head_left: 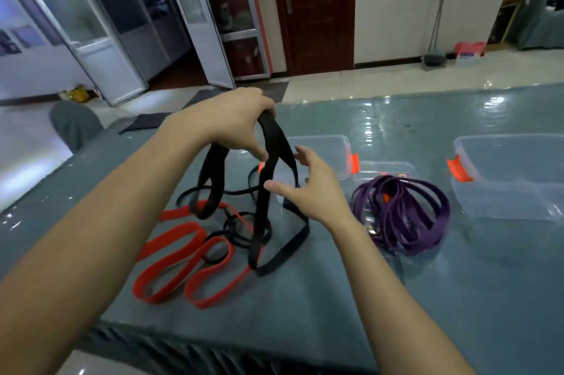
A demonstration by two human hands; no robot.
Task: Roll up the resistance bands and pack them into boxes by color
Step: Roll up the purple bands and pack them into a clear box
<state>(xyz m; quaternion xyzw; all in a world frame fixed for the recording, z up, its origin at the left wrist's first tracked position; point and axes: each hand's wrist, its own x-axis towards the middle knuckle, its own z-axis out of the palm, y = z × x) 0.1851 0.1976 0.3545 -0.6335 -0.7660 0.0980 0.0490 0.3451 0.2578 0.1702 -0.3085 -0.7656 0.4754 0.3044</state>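
**We lift a black band (265,191) off the blue-covered surface (335,298)**

Of our two hands, the left hand (235,121) curls round the band's top fold, its loops hanging down to the cloth. The right hand (308,188) is spread wide just beside the strands, holding nothing; we cannot tell whether it touches them. Red bands (171,252) lie below the left arm, purple bands (403,210) are heaped to the right, and clear boxes (500,191) stand behind.
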